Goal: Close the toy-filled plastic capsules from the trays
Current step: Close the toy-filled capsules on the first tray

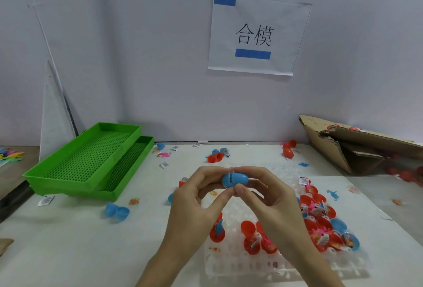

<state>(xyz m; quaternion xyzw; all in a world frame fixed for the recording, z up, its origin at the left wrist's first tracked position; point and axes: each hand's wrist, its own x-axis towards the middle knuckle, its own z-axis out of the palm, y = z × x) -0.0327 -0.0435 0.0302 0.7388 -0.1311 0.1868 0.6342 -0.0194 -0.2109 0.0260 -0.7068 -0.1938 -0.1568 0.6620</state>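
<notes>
A blue egg-shaped capsule [234, 179] is held above the table between both hands, its two halves together. My left hand [199, 197] pinches its left end with thumb and fingertips. My right hand [263, 193] pinches its right end the same way. Below the hands lies a clear plastic tray [240, 264] holding several open red capsules with toys [318, 220] and a few blue ones [338, 225]. An open blue capsule [116, 210] lies on the table to the left.
Two stacked green perforated trays [87, 161] stand at the left. A torn cardboard box [357, 147] with red capsules sits at the right. Loose capsules [216, 156], small toys [332, 194] and paper labels [47, 200] are scattered over the white table.
</notes>
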